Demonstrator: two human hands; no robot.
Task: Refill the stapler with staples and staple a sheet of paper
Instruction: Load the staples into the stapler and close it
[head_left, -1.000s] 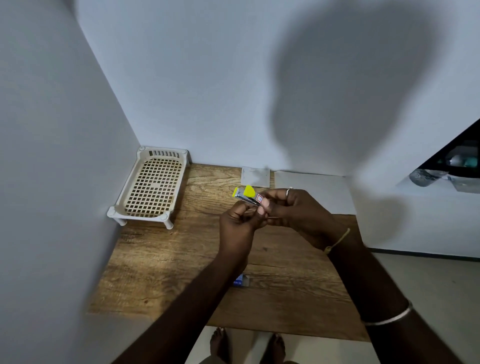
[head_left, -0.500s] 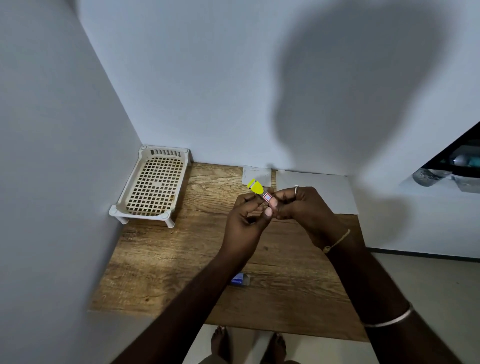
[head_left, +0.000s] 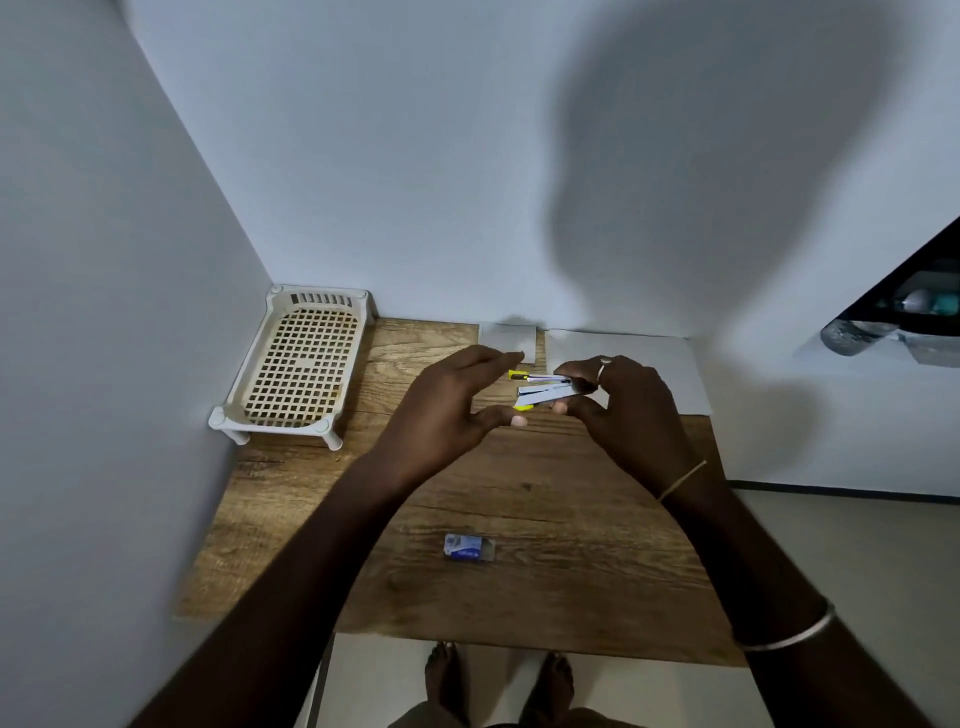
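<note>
One wooden surface (head_left: 519, 493) carried our sheet of paper (head_left: 675, 353) at its far edge. Our left hand (head_left: 441, 410) hung spread; our right hand (head_left: 628, 410) pinched the opened stapler (head_left: 545, 391) above it. Staple box (head_left: 469, 548) lay nearer us.

A cream lattice tray (head_left: 275, 423) (short-legged) stands in the far-left corner of the wooden table (head_left: 545, 587).

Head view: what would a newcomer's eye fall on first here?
The yellow-tipped stapler, hinged open, is held above the wooden table by the right hand, the left hand spread open at its front end. A blue staple box lies near the table's front edge; a white basket stands back-left.
</note>
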